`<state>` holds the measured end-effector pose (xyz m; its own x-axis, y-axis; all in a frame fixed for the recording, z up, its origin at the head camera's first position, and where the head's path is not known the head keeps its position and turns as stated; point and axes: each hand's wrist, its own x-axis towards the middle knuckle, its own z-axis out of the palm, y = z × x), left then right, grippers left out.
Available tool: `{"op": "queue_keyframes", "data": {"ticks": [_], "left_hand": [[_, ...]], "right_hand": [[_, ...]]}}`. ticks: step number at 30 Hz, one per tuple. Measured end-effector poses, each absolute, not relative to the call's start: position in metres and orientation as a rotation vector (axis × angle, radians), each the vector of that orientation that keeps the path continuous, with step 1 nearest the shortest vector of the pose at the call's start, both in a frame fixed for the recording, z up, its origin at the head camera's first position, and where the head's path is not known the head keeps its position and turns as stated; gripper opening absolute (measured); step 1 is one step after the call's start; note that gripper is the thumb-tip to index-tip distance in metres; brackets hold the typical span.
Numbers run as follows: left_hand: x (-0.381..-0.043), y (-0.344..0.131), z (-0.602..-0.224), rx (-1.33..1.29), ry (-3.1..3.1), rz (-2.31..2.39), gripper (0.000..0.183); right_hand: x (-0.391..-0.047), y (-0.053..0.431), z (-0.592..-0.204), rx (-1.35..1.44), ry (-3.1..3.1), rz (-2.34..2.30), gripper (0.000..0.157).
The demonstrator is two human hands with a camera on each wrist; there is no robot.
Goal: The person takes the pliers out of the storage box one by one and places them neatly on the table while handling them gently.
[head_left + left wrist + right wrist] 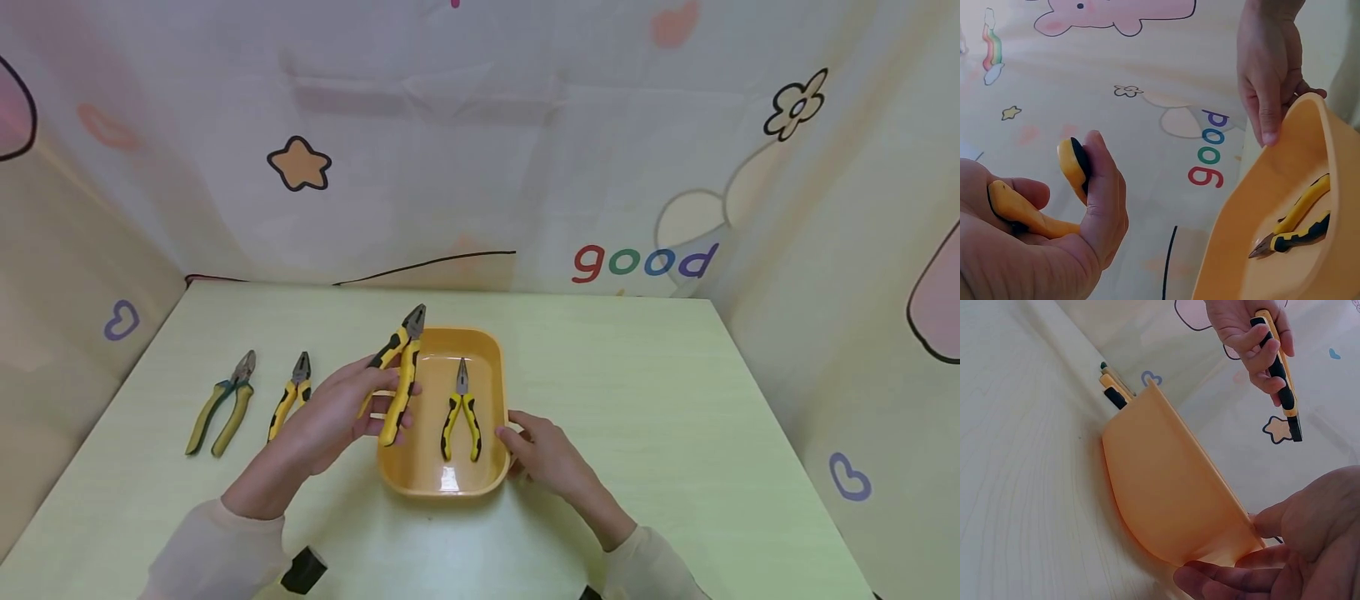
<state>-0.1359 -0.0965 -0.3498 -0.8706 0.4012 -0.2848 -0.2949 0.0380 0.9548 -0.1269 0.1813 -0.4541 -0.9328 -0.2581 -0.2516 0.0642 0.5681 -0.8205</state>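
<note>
My left hand (326, 421) grips combination pliers (408, 367) with yellow and black handles, raised over the left side of a yellow-orange tray (427, 482). The grey jaws point up and away, and the handles are spread apart. Fingers curl round the handles (1035, 212) in the left wrist view. Inside the tray lie needle-nose pliers (462, 383), also yellow and black, tips facing the far side. My right hand (551, 454) holds the tray's right wall; in the right wrist view its thumb is at the rim and its fingers are beneath the wall (1160, 475).
Left of the tray, green-handled pliers (242, 400) lie on the pale table (622, 358). Beside them are more yellow and black pliers (301, 371), partly hidden behind my left hand. A printed curtain (450, 183) hangs behind the table and along its sides.
</note>
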Motion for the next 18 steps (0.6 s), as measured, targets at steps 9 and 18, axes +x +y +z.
{"op": "queue_keyframes", "data": {"ticks": [9, 18], "left_hand": [[-0.135, -0.108, -0.341, 0.121, 1.864, 1.914, 0.043], [-0.132, -0.121, -0.331, 0.093, 1.937, 1.891, 0.046]], "right_hand": [[-0.126, 0.18, -0.453, -0.146, 2.48, -1.283, 0.039], [-0.126, 0.18, -0.452, -0.15, 2.469, -1.292, 0.038]]}}
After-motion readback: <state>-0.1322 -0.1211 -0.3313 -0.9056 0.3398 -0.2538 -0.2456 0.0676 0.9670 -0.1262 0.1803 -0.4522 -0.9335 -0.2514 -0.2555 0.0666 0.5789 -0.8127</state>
